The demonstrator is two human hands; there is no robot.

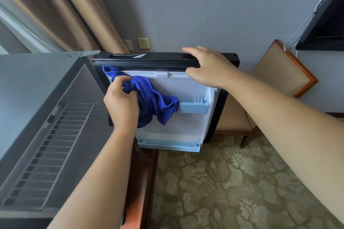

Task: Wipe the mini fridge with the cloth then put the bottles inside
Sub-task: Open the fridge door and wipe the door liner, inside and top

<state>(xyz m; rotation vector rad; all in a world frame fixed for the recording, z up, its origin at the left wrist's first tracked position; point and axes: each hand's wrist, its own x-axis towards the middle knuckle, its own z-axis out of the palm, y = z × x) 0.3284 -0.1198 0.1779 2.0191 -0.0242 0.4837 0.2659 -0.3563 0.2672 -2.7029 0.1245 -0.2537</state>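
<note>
Step in hand: wiping. Second step, loading the bottles, not yet begun; no bottles in view.

Works on the white inner liner of the open door (186, 87) of the mini fridge (33, 72). Grips the blue cloth (154, 98) bunched in the left hand (121, 104), fingers curled round the fabric, and presses it against the upper left of the liner, just below the black top edge. Lets the loose end of the cloth hang down over the left end of the upper door shelf (193, 107). Clasps the top edge of the door with the right hand (206, 69), fingers laid over the top and thumb on the inner face, apparently to steady the door against the wiping pressure.

Cabinet open at left, wire shelf (50, 145) visible inside. Lower door shelf (167, 144) uncovered, just above the carpet (223, 182). Upholstered chair (279, 72) behind the door, against the wall.

Next move, as judged:
- Draw the cloth across and down the liner, then along both door shelves and into the cabinet.
- Hold the door edge with the right hand to stop any swing toward the chair.
- Gather the hanging end of the cloth first, to avoid a snag on the shelf ribs.
- Locate the bottles before loading.
</note>
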